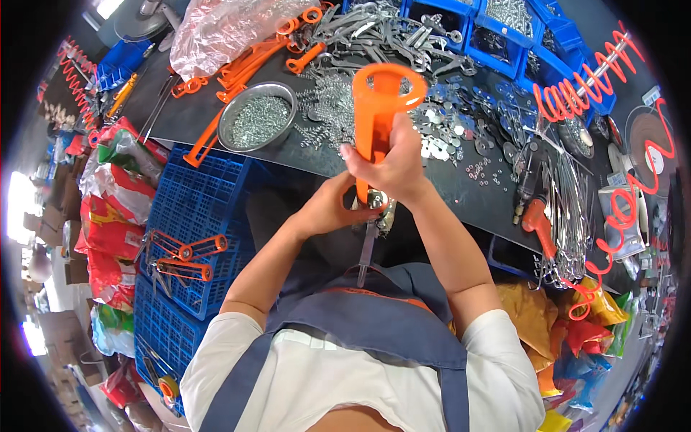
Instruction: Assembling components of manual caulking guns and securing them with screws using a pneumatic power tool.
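Observation:
Above the table's near edge, my right hand (394, 164) grips the body of an orange caulking gun (366, 126), thumb laid across it. The gun stands roughly upright, its ring-shaped end toward the camera. Lower down, my left hand (330, 209) closes round the gun's bottom end, where silvery metal parts show between the fingers. A thin metal handle (366, 252) sticks out below toward my apron. My fingers hide part of the joint there. Behind the gun lie a heap of small springs (327, 101) and scattered round metal discs (437, 140).
A steel bowl (224, 133) of small parts sits left, beside orange frames (252, 63). Metal levers (374, 32) and blue bins (497, 61) lie behind. Right are metal rods (568, 216), an orange-handled tool (537, 216) and a red coiled hose (625, 216). Blue crates (191, 194) hold caulking guns.

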Motion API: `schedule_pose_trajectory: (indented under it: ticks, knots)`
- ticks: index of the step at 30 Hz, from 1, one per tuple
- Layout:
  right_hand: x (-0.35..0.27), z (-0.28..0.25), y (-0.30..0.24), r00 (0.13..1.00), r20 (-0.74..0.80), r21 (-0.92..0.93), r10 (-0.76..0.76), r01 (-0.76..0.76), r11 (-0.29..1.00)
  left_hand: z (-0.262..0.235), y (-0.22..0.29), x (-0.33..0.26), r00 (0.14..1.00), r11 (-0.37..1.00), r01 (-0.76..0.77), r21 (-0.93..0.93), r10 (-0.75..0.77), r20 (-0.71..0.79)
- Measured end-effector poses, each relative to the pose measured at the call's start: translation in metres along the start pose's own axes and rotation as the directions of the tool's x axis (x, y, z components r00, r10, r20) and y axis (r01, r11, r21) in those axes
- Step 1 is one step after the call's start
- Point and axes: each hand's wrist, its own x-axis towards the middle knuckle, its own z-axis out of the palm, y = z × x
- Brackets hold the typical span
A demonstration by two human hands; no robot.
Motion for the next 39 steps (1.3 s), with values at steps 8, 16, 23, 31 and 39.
schedule_pose_trajectory:
  ticks: [8, 16, 23, 31, 39]
  knots:
    - [-0.028, -0.004, 0.015, 0.997, 0.076, -0.171, 0.027, -0.014, 0.985, 0.040, -0.040, -0.012, 0.983, 0.999, -0.046, 0.009, 0.047, -0.180]
    - [-0.078, -0.083, 0.044, 0.942, -0.204, 0.099, 0.267, -0.252, 0.963, 0.050, -0.029, -0.010, 0.940, 0.989, -0.106, 0.099, 0.132, -0.315]
    - [-0.123, -0.124, 0.051, 0.830, -0.337, -0.065, 0.444, -0.491, 0.869, 0.037, -0.034, -0.007, 0.991, 0.996, -0.040, 0.084, 0.051, -0.124]
    - [-0.084, -0.247, 0.107, 0.923, -0.381, -0.917, -0.054, -0.371, 0.146, 0.048, -0.049, -0.020, 0.976, 0.988, -0.118, 0.101, 0.134, -0.172]
    - [-0.053, -0.266, 0.105, 0.942, -0.331, -0.900, 0.063, -0.295, -0.321, 0.056, -0.044, -0.017, 0.953, 0.982, -0.170, -0.087, 0.141, -0.269]
